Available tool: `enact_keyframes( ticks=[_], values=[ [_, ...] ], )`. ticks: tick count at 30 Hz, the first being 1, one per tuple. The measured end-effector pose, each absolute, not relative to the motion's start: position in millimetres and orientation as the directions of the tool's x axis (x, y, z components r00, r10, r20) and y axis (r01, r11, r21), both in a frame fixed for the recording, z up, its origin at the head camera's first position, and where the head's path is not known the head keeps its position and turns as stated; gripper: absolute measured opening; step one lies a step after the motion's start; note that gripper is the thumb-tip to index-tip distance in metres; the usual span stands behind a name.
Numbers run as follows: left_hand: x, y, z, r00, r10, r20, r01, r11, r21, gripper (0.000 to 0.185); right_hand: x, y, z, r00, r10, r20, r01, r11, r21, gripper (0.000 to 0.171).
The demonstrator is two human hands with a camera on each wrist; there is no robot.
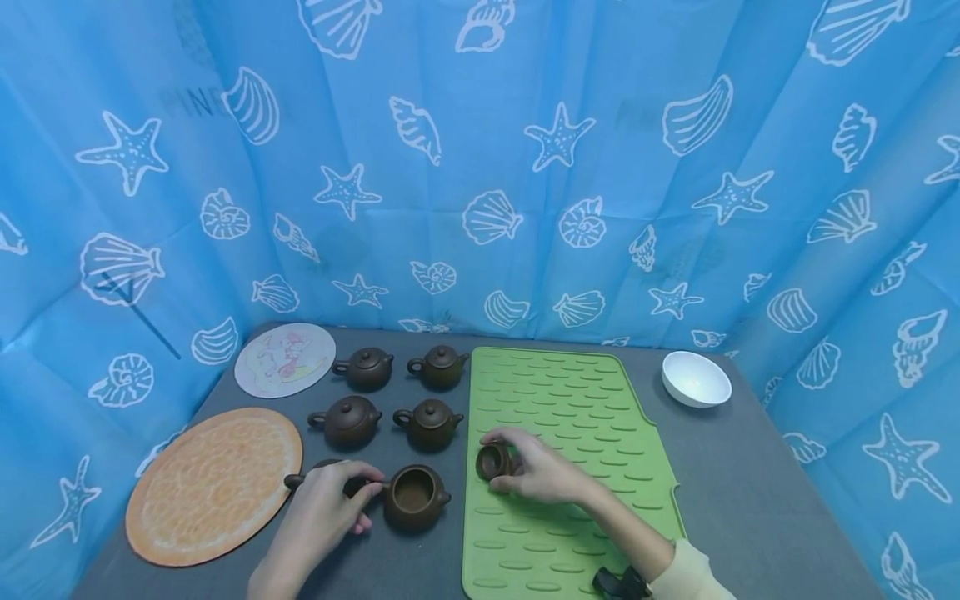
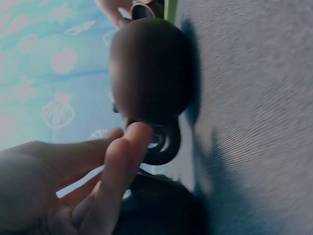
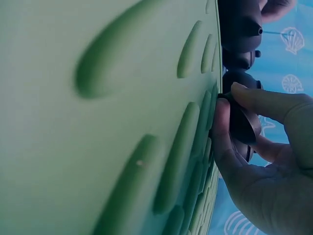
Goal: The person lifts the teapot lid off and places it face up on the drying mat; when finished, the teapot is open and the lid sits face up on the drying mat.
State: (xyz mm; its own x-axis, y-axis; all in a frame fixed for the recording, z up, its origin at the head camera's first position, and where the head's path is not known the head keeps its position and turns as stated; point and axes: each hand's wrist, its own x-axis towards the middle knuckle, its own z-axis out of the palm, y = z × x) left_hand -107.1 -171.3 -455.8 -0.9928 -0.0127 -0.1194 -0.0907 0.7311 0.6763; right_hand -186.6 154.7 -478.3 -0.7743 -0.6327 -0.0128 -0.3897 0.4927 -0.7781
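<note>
Left hand [image 1: 318,517] fingers pinching open teapot [image 1: 415,497] handle, right hand [image 1: 542,473] fingers grasping lid [image 1: 493,461] on green mat [image 1: 585,400]

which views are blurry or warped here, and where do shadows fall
Head view: sharp, wide-angle bend at the curtain edges, even light. Left wrist view: rotated, fingers blurred up close, open teapot soft, dark shadow on the grey table. Right wrist view: rotated, green mat soft, lid dark against the right hand.
</note>
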Motion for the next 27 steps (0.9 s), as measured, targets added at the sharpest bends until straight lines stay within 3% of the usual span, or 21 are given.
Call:
enact_keyframes(
  ticks=[8,20,27],
  values=[
    [-114,-177,-436,-0.982,0.101,-0.158,-0.045,0.690,0.722,0.018,-189,153,-478,-0.779,-0.627,0.000,-0.444,0.551,-0.706,0.067],
    [-149,-187,-409,-0.953,0.301,-0.034,0.200,0.711,0.674,0.019,-197,160,-461,-0.769,-0.637,-0.055,-0.376,0.520,-0.767,0.068],
    [-178,-192,-400,-0.911,0.412,-0.024,0.285,0.669,0.686,0.020,-207,151,-442,-0.779,-0.627,0.017,-0.409,0.488,-0.771,0.061]
  ],
)
